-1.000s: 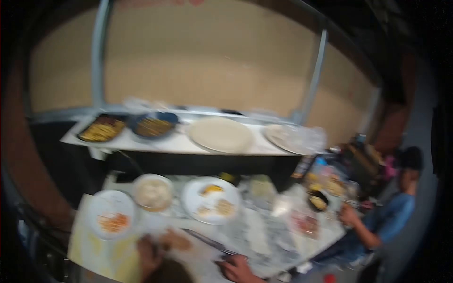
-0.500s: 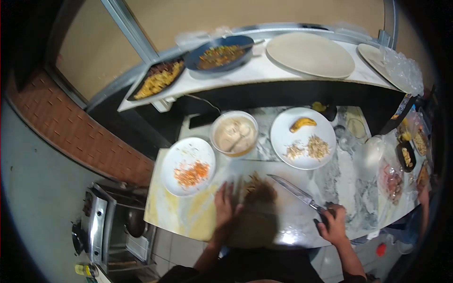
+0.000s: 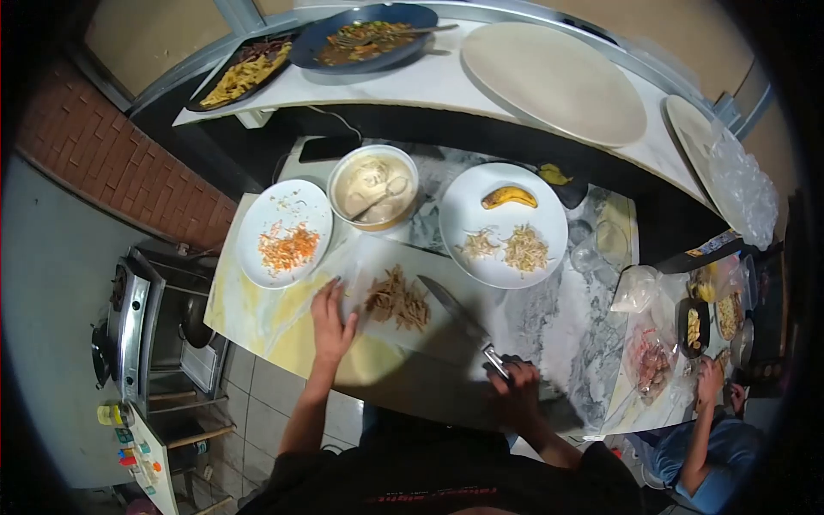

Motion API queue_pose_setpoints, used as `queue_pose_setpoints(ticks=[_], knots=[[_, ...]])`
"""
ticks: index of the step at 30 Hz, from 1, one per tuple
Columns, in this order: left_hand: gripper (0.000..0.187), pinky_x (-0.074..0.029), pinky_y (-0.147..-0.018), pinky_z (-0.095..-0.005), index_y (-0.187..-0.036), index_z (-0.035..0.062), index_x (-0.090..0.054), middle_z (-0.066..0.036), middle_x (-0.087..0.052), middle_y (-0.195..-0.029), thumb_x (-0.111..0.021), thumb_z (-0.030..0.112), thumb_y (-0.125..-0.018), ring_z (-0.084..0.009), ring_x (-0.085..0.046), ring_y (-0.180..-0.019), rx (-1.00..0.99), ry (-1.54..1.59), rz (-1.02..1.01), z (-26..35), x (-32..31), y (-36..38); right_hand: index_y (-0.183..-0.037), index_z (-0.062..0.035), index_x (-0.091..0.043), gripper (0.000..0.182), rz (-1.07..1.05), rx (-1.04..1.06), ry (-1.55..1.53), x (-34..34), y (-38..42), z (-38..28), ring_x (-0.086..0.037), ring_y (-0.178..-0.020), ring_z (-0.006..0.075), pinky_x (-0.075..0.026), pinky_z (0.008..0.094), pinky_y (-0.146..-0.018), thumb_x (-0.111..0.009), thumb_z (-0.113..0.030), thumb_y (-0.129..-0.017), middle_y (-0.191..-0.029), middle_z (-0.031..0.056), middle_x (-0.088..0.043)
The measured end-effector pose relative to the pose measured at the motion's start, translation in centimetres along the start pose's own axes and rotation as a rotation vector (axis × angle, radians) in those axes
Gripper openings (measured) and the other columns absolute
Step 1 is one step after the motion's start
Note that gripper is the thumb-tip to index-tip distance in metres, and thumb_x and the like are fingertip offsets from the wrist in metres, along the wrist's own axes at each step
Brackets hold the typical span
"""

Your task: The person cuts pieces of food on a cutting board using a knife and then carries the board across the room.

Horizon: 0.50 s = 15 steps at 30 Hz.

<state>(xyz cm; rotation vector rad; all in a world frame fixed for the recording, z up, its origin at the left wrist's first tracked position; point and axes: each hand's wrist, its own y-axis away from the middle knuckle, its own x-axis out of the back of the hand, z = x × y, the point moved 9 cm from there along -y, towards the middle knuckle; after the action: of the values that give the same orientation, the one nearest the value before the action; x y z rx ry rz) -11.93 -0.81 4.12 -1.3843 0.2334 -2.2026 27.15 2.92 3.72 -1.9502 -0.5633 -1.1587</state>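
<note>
My left hand [image 3: 331, 319] lies flat with fingers spread on a pale cutting board [image 3: 429, 339], just left of a pile of brown shredded food [image 3: 398, 300]. My right hand [image 3: 515, 386] grips the handle of a long knife [image 3: 455, 309], whose blade rests on the board and points up-left toward the pile. Behind the board stand a white plate with orange shreds [image 3: 284, 232], a bowl of creamy dough with a spoon [image 3: 372, 186], and a white plate [image 3: 504, 225] with a banana and pale shreds.
A raised shelf [image 3: 446, 81] holds a tray of yellow food [image 3: 240, 75], a blue pan [image 3: 365, 36] and round flat boards [image 3: 554, 81]. Bags and containers of food [image 3: 687, 326] lie at right, where another person's hand [image 3: 711, 378] works. A stove [image 3: 129, 318] stands lower left.
The view tilted down and steadied. My left hand slid left off the brown pile onto the board edge. The knife hand drew back slightly toward me.
</note>
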Motion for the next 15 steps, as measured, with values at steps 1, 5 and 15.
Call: queue_pose_setpoints(ticks=[1, 5, 15], knots=[[0.060, -0.035, -0.115, -0.0545, -0.142, -0.0018, -0.050, -0.024, -0.050, -0.148, -0.070, 0.025, -0.092, -0.0448, -0.047, -0.135, -0.027, -0.002, 0.008, -0.1, 0.1, 0.1, -0.115, -0.0170, -0.069, 0.039, 0.076, 0.014, 0.034, -0.1, 0.5, 0.2, -0.054, -0.118, 0.0373, -0.043, 0.0575, -0.097, -0.079, -0.034, -0.081, -0.125, 0.0157, -0.056], [0.044, -0.043, -0.101, -0.0560, -0.122, 0.0008, -0.059, -0.022, -0.057, -0.130, -0.079, 0.019, -0.087, -0.0438, -0.054, -0.118, -0.056, 0.007, 0.077, -0.6, 0.1, 0.6, -0.118, -0.0095, -0.066, 0.034, 0.094, -0.210, -0.092, -1.8, 3.1, 3.6, -0.052, -0.111, 0.0394, -0.042, 0.0544, -0.090, -0.072, -0.024, -0.087, -0.119, 0.0191, -0.054], [0.023, -0.047, -0.093, -0.0476, -0.111, 0.0056, -0.061, -0.016, -0.062, -0.116, -0.071, 0.002, -0.090, -0.0361, -0.058, -0.107, 0.110, 0.409, 0.170, -5.0, -0.4, 0.2, -0.127, 0.0018, -0.054, 0.031, 0.515, -0.676, -0.059, 3.5, -2.0, -0.2, -0.047, -0.121, 0.0373, -0.034, 0.0481, -0.107, -0.050, -0.020, -0.105, -0.126, 0.0217, -0.049]])
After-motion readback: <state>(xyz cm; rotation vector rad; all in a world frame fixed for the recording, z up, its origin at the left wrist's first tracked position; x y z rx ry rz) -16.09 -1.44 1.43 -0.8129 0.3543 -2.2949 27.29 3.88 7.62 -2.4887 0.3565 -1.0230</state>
